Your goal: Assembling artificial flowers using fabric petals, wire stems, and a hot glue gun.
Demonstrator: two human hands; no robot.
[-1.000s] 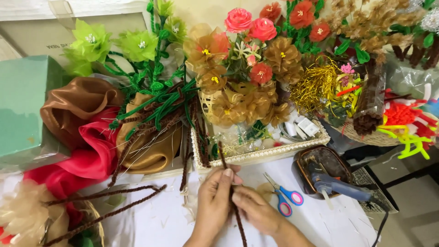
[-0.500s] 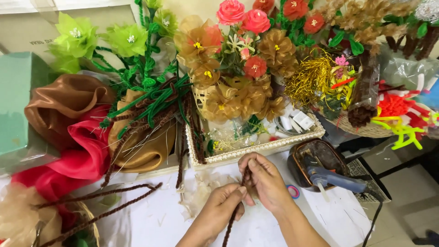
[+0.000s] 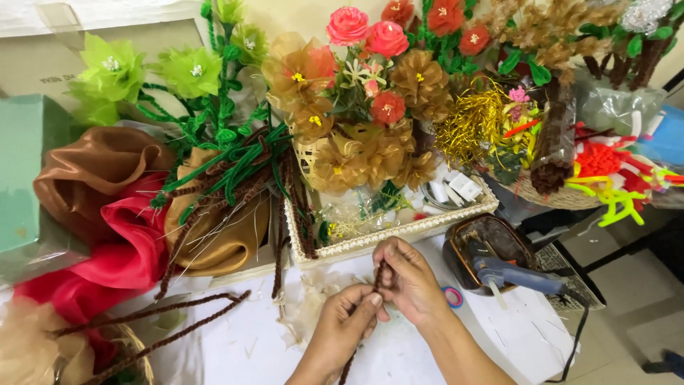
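My left hand (image 3: 348, 324) and my right hand (image 3: 410, 281) meet at the near middle of the table. Both pinch one brown fuzzy pipe-cleaner stem (image 3: 380, 274). Its upper end shows between my right fingers, and its lower end (image 3: 347, 368) hangs out below my left hand. Pale fabric scraps (image 3: 308, 306) lie just left of my hands. Scissors with a blue and pink handle (image 3: 452, 296) peek out from behind my right hand.
A white woven tray (image 3: 399, 229) with craft flowers stands just beyond my hands. A blue glue gun (image 3: 516, 276) rests on a dark dish (image 3: 491, 235) at right. Loose brown stems (image 3: 167, 324), red fabric (image 3: 121, 257) and tan fabric (image 3: 214, 235) lie left.
My hands have drawn closer together and moved slightly right. My right hand now covers most of the scissors. The stem is held shorter between both hands.
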